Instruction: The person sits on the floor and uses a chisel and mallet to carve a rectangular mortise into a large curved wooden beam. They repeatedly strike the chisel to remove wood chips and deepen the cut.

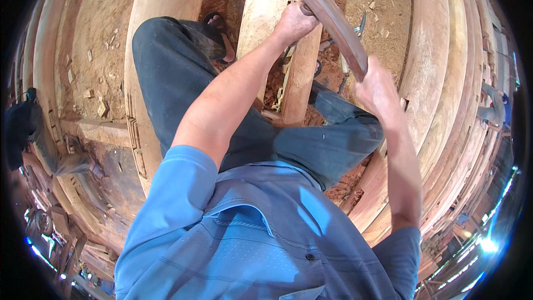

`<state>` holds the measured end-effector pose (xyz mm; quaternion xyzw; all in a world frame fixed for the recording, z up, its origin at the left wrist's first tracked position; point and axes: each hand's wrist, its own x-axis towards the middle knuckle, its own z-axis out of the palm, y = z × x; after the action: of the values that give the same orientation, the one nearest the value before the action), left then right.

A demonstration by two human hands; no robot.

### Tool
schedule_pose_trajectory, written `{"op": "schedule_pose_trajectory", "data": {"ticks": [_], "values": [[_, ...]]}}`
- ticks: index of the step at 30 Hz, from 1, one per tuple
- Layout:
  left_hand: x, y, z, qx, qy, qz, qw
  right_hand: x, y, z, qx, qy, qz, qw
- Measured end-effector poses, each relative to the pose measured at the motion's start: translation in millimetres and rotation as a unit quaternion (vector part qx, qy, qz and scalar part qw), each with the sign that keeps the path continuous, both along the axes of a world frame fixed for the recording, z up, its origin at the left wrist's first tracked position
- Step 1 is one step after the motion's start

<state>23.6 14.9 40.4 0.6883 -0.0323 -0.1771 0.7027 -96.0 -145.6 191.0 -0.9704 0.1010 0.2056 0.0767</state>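
Observation:
My right hand [377, 86] is closed round the near end of a long dark wooden mallet [336, 19], a thick, slightly curved bar slanting up to the left. My left hand [298, 24] is wrapped round an upright chisel [306, 9]; only the dark round top of its handle shows clearly, right beside the mallet's edge. Most of its blade is hidden behind my hand and forearm. Below lies a pale timber beam [302, 80] between my legs, with a slot in it holding wood chips [277, 94]. Whether mallet and chisel touch, I cannot tell.
Large rounded timbers lie on the left [161, 0] and right [427, 39]. Metal tools [362, 25] rest on the chip-strewn reddish ground beyond my right hand. One person [25, 133] is at the far left, another [497, 108] at the far right.

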Motion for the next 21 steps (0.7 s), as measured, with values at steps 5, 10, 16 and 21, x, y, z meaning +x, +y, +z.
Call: {"op": "schedule_pose_trajectory", "data": {"ticks": [5,10,16,21], "values": [[-18.5,12.8,-4.8,0.081,-0.010,0.008,0.997,-76.2,-11.2,-18.9,0.101,0.001,-0.173,0.980],[-158.9,63.4,4.8,0.002,-0.282,-0.113,0.953,-158.9,-13.6,-72.8,0.229,0.079,-0.403,0.883],[-152.0,76.5,19.1,0.009,-0.273,-0.183,0.944,-176.6,-20.6,-81.3,0.272,0.080,-0.447,0.849],[-68.4,65.0,30.4,-0.072,-0.051,0.068,0.994,-148.9,-19.0,-51.4,0.252,0.062,-0.403,0.878]]}}
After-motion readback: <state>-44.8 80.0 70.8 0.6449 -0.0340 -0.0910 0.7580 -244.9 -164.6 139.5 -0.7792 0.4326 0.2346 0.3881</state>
